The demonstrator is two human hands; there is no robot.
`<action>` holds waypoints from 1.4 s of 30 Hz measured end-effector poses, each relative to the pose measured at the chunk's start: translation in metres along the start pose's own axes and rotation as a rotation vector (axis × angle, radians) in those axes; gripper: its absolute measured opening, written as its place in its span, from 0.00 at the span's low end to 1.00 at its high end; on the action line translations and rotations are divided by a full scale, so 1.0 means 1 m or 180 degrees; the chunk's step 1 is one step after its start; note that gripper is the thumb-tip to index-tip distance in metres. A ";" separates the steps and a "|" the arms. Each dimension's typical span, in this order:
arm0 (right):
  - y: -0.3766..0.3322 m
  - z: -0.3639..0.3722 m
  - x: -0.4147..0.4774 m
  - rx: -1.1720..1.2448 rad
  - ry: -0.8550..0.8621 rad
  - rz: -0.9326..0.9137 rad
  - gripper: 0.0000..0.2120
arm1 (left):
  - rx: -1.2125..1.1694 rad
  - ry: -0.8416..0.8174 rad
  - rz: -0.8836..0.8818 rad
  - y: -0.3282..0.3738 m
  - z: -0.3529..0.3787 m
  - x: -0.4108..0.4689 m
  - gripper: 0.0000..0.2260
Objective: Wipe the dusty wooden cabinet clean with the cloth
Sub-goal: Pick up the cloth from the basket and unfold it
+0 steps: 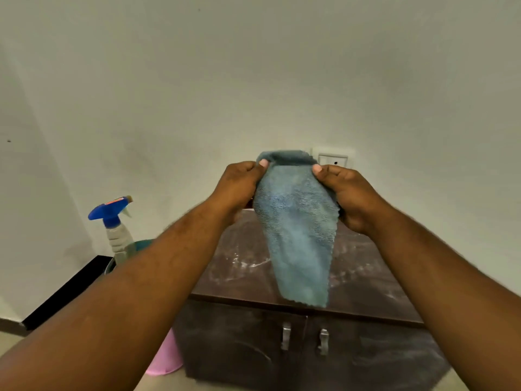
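A blue-grey cloth (296, 230) hangs in the air above the cabinet, folded over at its top edge. My left hand (239, 187) pinches its upper left corner and my right hand (346, 193) pinches the upper right corner. Below stands the dark wooden cabinet (242, 275), low, with two doors and two metal handles (304, 338). White dust streaks cover its top and smear the door fronts. The cloth's lower end dangles near the cabinet's front edge; whether it touches the top is unclear.
A spray bottle (118, 230) with a blue trigger head stands in a bucket left of the cabinet. A pink container (166, 359) sits on the floor by the cabinet's left corner. A wall socket (334, 158) is behind the cloth. A black skirting runs along the left wall.
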State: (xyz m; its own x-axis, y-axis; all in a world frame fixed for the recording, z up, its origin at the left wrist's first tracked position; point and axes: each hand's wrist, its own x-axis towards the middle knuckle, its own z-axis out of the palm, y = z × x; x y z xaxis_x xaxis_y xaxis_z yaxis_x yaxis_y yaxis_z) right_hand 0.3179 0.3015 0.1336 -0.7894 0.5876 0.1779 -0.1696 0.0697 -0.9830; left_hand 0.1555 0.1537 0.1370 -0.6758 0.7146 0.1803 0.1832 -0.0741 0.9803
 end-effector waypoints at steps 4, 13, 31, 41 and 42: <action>0.009 -0.014 -0.002 0.0072 0.0484 0.0279 0.10 | -0.0345 -0.0103 -0.0510 -0.012 0.019 0.005 0.15; 0.019 -0.023 0.008 0.0448 0.0657 0.0734 0.12 | -0.0495 -0.0363 -0.0822 -0.020 0.022 0.007 0.14; 0.037 0.037 0.009 -0.0680 -0.0669 0.0568 0.29 | -0.0880 -0.1002 -0.0964 -0.031 -0.029 -0.002 0.23; 0.045 0.035 0.027 0.0272 -0.0450 0.1160 0.28 | -0.0440 -0.0712 -0.0742 -0.058 -0.052 0.001 0.13; 0.046 0.030 0.028 0.0300 -0.0412 0.1195 0.31 | -0.0709 -0.0600 -0.0683 -0.059 -0.057 0.003 0.14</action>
State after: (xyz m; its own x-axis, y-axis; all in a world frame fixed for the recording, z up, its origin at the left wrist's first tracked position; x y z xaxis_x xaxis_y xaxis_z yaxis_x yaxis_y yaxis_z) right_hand 0.2703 0.2968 0.0952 -0.8734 0.4515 -0.1825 0.0959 -0.2079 -0.9734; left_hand 0.1016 0.1206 0.0849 -0.5346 0.8446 -0.0293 -0.1228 -0.0433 0.9915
